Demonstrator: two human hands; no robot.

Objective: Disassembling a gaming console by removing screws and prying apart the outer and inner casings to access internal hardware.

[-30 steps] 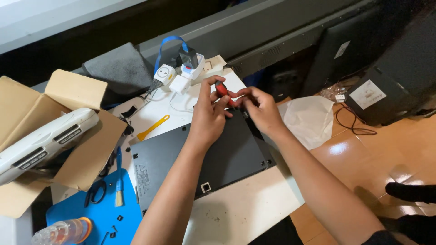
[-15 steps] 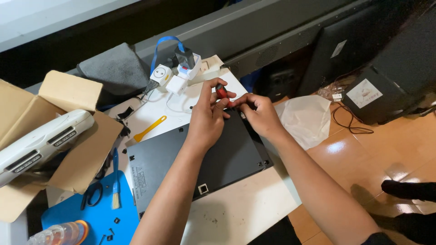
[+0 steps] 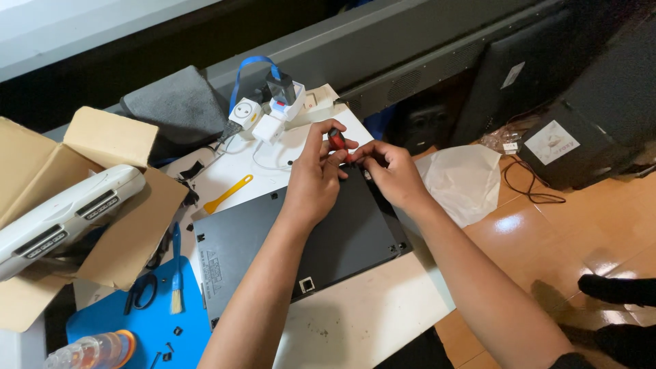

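1. I see my left hand (image 3: pixel 316 179) pinching a red-handled screwdriver (image 3: pixel 337 140) at the far corner of the dark laptop base (image 3: pixel 287 239) on the white bench (image 3: pixel 362 321).
2. My right hand (image 3: pixel 391 174) has its fingers pressed together beside the tip.
3. Just beyond them crowd white power adapters (image 3: pixel 263 116); a yellow pry tool (image 3: pixel 227 193) lies left, a cardboard box (image 3: pixel 89 198) further left.

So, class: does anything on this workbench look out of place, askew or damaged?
Small dark bits lie scattered loose on the blue mat. The cardboard box sits with flaps splayed, a white device tilted in it. Nothing looks damaged.
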